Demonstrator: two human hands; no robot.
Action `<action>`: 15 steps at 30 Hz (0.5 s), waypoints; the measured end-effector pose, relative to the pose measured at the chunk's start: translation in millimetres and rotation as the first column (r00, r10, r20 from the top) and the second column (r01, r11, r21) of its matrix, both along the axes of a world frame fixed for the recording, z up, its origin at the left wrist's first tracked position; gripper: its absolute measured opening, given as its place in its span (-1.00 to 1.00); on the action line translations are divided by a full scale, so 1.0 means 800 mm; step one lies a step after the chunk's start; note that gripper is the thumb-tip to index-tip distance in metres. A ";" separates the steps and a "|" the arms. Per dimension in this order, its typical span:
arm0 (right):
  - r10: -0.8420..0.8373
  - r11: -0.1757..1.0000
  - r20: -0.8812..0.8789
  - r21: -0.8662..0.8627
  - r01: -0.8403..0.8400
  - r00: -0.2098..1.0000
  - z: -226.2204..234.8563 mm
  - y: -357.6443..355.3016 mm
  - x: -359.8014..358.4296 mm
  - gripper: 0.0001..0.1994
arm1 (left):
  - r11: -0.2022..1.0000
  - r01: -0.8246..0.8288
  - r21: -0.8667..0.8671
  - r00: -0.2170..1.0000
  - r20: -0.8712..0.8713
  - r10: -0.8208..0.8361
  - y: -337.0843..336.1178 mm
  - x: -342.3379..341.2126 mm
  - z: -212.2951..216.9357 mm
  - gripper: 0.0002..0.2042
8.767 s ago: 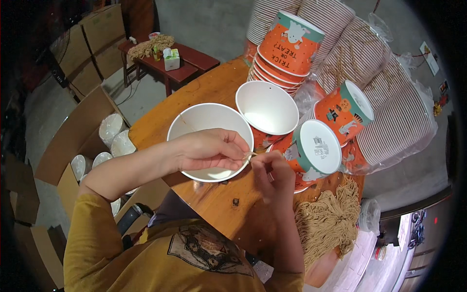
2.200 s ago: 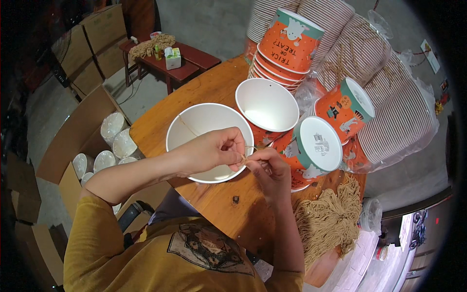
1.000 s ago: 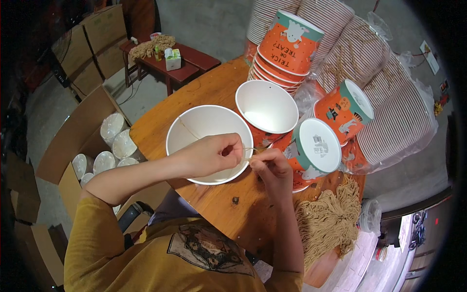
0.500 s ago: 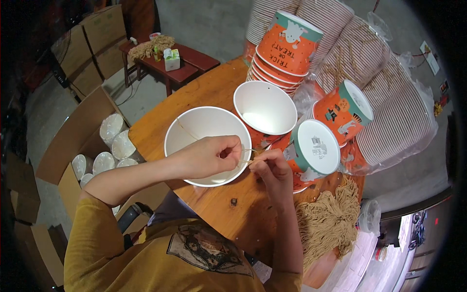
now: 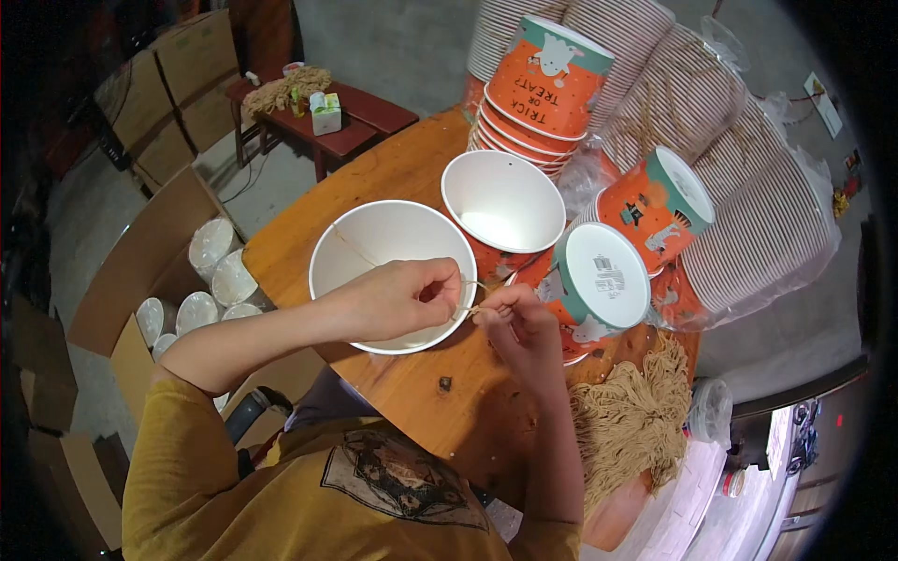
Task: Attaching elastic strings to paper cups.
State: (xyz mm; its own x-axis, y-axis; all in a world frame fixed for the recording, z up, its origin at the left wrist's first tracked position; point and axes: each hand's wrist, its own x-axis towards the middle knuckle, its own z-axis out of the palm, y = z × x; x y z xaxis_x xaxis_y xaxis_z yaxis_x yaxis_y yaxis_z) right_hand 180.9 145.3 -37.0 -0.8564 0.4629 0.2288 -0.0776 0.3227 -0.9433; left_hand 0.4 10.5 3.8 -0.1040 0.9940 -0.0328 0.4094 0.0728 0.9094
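A white-lined paper bucket (image 5: 412,229) stands in front of me on the wooden table, its mouth tilted toward me. A thin length of tan twine (image 5: 354,246) runs across its inside. My left hand (image 5: 398,299) reaches over the bucket, thumb and forefinger pinched on the twine at the right rim. Close beside it, my right hand (image 5: 519,323) pinches the twine too, and a small loop shows between the hands. Whether a knot is there is too small to tell. A second open bucket (image 5: 505,201) leans just behind.
Orange-and-green buckets (image 5: 547,84) stand stacked at the back; two more, an upturned bucket (image 5: 606,280) and a tilted bucket (image 5: 655,210), lie right, before plastic-wrapped stacks (image 5: 758,206). A twine bundle (image 5: 636,411) hangs over the table edge. Left are a carton (image 5: 122,252) of buckets and a red bench (image 5: 365,122).
My right hand has shifted slightly left, nearer the bucket rim, and the twine loop has changed shape a little. Both hands keep their pinch. The whole view has moved slightly.
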 end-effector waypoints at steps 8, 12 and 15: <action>0.008 0.999 -0.054 -0.049 -0.010 0.999 0.006 -0.007 -0.003 -0.96 | 1.000 0.011 -0.016 1.000 -0.020 -0.011 0.003 0.002 -0.002 -0.86; 0.017 0.999 -0.095 -0.034 -0.020 0.995 0.001 -0.006 -0.005 -0.90 | 1.000 0.005 0.005 0.998 -0.064 -0.005 0.002 0.004 -0.001 -0.87; 0.000 0.999 -0.093 -0.043 -0.004 0.996 0.000 -0.007 -0.007 -0.87 | 1.000 0.016 -0.015 0.992 -0.128 -0.017 0.001 0.004 0.002 -0.88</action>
State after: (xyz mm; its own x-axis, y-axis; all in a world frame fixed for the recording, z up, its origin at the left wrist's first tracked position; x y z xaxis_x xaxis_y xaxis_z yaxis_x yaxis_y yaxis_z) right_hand 175.5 139.6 -37.2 -0.8331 0.4724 0.2875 -0.1661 0.2821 -0.9449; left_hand 3.5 11.2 5.2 -0.0918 0.9952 -0.0340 0.5237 0.0773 0.8484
